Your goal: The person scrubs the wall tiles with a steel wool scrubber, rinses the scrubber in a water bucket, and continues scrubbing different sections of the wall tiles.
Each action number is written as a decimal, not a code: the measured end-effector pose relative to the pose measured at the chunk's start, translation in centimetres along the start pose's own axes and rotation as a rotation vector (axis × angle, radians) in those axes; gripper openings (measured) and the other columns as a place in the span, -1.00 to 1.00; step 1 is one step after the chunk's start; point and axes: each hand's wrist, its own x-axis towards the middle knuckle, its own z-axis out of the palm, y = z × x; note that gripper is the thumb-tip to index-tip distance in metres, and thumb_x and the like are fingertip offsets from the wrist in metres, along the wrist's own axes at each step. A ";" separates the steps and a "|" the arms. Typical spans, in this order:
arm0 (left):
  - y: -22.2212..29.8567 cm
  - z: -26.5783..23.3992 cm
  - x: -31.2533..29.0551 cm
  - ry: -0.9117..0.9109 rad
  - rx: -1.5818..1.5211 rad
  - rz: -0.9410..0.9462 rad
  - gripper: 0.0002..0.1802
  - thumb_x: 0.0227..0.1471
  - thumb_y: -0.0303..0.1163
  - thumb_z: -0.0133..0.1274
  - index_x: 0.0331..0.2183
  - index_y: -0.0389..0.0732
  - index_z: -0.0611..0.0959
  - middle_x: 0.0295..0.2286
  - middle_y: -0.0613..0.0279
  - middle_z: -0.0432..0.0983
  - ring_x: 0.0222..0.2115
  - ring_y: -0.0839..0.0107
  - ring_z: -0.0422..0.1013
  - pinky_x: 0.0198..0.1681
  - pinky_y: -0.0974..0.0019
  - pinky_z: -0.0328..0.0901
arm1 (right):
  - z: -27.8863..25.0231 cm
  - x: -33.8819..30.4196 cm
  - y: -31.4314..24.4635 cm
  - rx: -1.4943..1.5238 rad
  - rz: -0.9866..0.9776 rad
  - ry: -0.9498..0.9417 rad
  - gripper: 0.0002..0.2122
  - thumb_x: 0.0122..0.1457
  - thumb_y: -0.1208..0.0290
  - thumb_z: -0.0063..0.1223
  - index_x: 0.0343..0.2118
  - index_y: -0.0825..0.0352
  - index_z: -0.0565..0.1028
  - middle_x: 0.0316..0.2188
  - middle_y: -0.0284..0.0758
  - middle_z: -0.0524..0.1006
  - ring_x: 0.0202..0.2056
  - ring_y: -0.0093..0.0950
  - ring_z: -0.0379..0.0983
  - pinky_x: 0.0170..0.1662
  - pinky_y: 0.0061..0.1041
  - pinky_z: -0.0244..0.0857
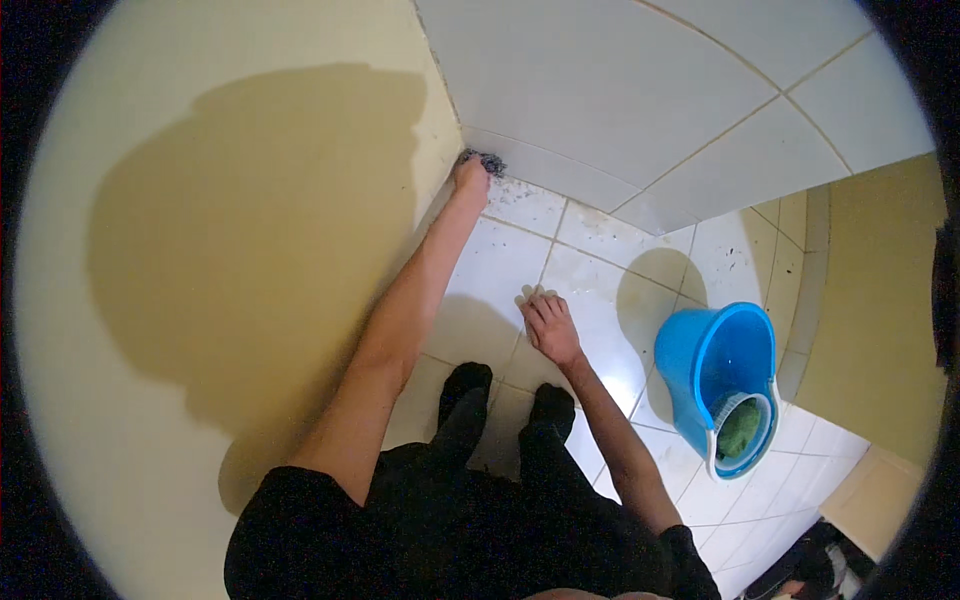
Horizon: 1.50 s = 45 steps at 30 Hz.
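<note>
My left hand (472, 178) reaches far forward into the corner where the yellow wall meets the tiled wall. Its fingers are closed on a dark grey, speckled rag (490, 162), which it presses down at the foot of the walls; part of the rag is hidden under the hand. Dark specks lie on the white floor tiles (525, 200) beside it. My right hand (550, 328) is over the tiles in front of my feet, fingers loosely bent and a little apart, holding nothing. Whether its fingertips touch the floor I cannot tell.
To the right stands a blue bucket (680, 355) with a white handle and a basket insert that holds something green (740, 430). The yellow wall (250, 250) runs close along my left side. A white tiled wall (620, 100) rises ahead, its corner jutting out near the floor.
</note>
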 end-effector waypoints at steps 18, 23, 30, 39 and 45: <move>-0.9 6.6 -6.2 0.264 -0.043 0.049 -0.72 0.19 -0.17 0.01 -0.40 -0.19 0.46 -0.64 0.29 0.30 -0.72 0.44 0.25 -0.73 0.33 0.09 | -0.4 -2.8 1.8 -0.048 0.103 -0.131 -0.55 0.03 0.46 0.07 0.06 0.31 0.43 -0.02 -0.21 0.42 0.05 -0.22 0.33 0.19 -0.12 0.16; 0.0 5.9 -7.9 0.000 -0.116 -0.157 -0.67 0.19 -0.14 0.01 -0.39 -0.24 0.49 -0.61 0.26 0.37 -0.69 0.42 0.29 -0.68 0.28 0.16 | -0.8 -3.9 2.4 -0.041 0.098 -0.066 -0.58 0.01 0.48 0.10 0.01 0.32 0.46 -0.04 -0.18 0.43 0.02 -0.18 0.33 0.15 -0.11 0.18; 1.4 6.1 -9.1 0.177 -0.056 -0.044 -0.69 0.21 -0.15 0.01 -0.34 -0.23 0.52 -0.61 0.27 0.36 -0.68 0.43 0.31 -0.68 0.30 0.15 | 0.2 -3.9 2.0 -0.059 0.089 -0.094 -0.53 0.05 0.46 0.08 0.10 0.28 0.41 0.01 -0.17 0.42 0.05 -0.16 0.33 0.17 -0.09 0.18; 1.4 6.2 -9.5 -0.076 -0.239 -0.149 -0.65 0.24 -0.12 -0.01 -0.40 -0.22 0.46 -0.65 0.26 0.35 -0.73 0.44 0.25 -0.73 0.34 0.09 | -0.4 -4.0 2.5 -0.075 0.096 -0.054 -0.55 -0.06 0.50 0.11 0.00 0.31 0.48 -0.02 -0.17 0.43 0.01 -0.16 0.32 0.12 -0.11 0.18; 1.4 5.7 -9.4 -0.073 -0.170 -0.144 -0.66 0.24 -0.14 -0.01 -0.42 -0.22 0.46 -0.67 0.29 0.31 -0.76 0.46 0.20 -0.74 0.35 0.05 | -0.4 -3.9 2.3 -0.068 0.080 -0.041 -0.57 -0.05 0.52 0.11 -0.03 0.31 0.50 -0.05 -0.17 0.44 -0.01 -0.16 0.33 0.11 -0.13 0.19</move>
